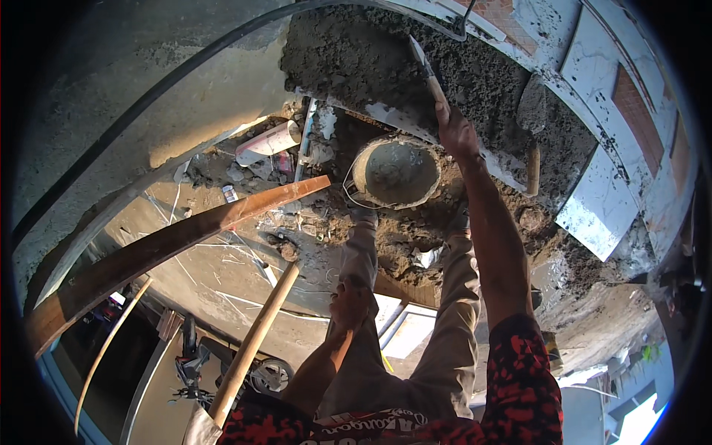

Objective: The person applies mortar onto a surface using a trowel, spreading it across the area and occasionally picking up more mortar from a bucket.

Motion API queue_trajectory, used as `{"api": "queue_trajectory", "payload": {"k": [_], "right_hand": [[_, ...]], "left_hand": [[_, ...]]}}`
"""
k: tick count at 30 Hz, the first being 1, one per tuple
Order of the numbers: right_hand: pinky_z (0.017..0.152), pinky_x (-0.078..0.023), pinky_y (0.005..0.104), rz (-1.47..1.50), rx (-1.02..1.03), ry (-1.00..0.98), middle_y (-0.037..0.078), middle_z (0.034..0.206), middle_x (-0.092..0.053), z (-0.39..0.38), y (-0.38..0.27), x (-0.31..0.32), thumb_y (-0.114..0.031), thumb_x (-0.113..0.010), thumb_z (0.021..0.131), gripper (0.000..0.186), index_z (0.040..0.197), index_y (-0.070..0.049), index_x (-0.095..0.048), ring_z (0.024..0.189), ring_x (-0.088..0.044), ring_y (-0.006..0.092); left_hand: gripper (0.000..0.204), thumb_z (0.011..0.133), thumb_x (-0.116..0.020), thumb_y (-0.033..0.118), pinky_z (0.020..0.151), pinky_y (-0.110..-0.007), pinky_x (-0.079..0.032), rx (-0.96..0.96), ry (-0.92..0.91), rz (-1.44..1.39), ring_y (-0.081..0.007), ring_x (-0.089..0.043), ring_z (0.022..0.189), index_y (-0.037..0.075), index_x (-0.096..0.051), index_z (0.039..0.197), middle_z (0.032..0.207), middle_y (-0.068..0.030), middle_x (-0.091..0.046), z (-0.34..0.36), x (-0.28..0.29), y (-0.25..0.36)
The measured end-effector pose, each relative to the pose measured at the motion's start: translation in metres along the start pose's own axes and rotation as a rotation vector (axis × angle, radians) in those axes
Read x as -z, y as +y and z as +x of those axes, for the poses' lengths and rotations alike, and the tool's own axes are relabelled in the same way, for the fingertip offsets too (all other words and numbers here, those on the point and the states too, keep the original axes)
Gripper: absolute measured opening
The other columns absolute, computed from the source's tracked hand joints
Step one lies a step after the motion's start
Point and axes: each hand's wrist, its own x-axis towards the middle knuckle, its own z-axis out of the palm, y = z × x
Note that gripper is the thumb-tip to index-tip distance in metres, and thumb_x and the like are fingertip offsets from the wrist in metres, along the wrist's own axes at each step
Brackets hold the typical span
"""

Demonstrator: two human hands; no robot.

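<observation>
My right hand (457, 133) grips the wooden handle of a pointed trowel (420, 55), its blade over a bed of dark wet mortar (348, 44). A bucket (395, 172) with grey slurry inside sits below the bed, between my feet and the mortar. Another trowel (532, 167), wooden-handled and caked in grey, lies on the mortar to the right. My left hand (350, 302) rests at my left leg with curled fingers; whether it holds anything is unclear.
A long brown plank (178, 241) and a wooden pole (259, 326) cross the left. Pale pipe (267, 144) and rubble lie beside the bucket. A concrete wall (163, 96) with a black hose is upper left, white tiles (597, 208) right, a motorbike (193, 356) lower left.
</observation>
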Motion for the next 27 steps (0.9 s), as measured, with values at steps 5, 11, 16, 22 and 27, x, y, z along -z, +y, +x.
{"api": "queue_trajectory", "payload": {"k": [5,11,16,22,27], "right_hand": [[0.07,-0.05,0.056,0.346,-0.244,-0.195,0.031,0.079,-0.063,0.006,-0.074,0.03,-0.063,-0.035,0.093,0.068,0.096,0.001,-0.061,0.084,-0.061,0.051],[0.072,-0.05,0.0554,0.256,-0.23,-0.24,0.031,0.08,-0.063,0.037,-0.047,-0.017,-0.061,-0.035,0.094,0.069,0.097,0.002,-0.063,0.088,-0.06,0.0512],[0.074,-0.05,0.0563,0.191,-0.185,-0.238,0.032,0.08,-0.063,0.023,-0.013,-0.024,-0.058,-0.041,0.094,0.062,0.087,0.0,-0.063,0.084,-0.062,0.0496],[0.061,-0.051,0.0503,0.3,-0.289,-0.288,0.026,0.075,-0.064,-0.072,-0.047,0.051,-0.055,-0.049,0.092,0.051,0.097,-0.004,-0.05,0.073,-0.064,0.0455],[0.068,-0.049,0.0499,0.362,-0.604,-0.422,0.025,0.086,-0.065,-0.253,0.013,0.078,-0.053,-0.059,0.085,0.053,0.106,-0.004,-0.054,0.082,-0.064,0.0435]], "left_hand": [[0.06,0.087,-0.048,0.044,0.081,-0.054,-0.05,0.039,0.017,0.002,-0.045,-0.059,0.099,0.003,-0.041,0.13,0.117,-0.0246,-0.055,0.001,0.006,-0.022],[0.059,0.087,-0.048,0.045,0.08,-0.054,-0.05,0.002,0.01,-0.013,-0.0448,-0.059,0.099,0.004,-0.041,0.129,0.117,-0.0243,-0.056,0.0,0.006,-0.018],[0.059,0.088,-0.049,0.045,0.08,-0.054,-0.05,-0.003,-0.023,0.005,-0.0447,-0.059,0.1,0.004,-0.041,0.13,0.12,-0.0239,-0.055,-0.001,0.006,-0.013],[0.063,0.087,-0.05,0.045,0.083,-0.055,-0.048,0.001,-0.065,-0.029,-0.0457,-0.057,0.104,0.003,-0.039,0.133,0.123,-0.0246,-0.053,-0.006,0.011,-0.014],[0.063,0.089,-0.049,0.045,0.086,-0.054,-0.048,0.017,-0.056,0.056,-0.0463,-0.056,0.106,0.001,-0.039,0.133,0.125,-0.0245,-0.052,-0.001,0.007,-0.013]]}}
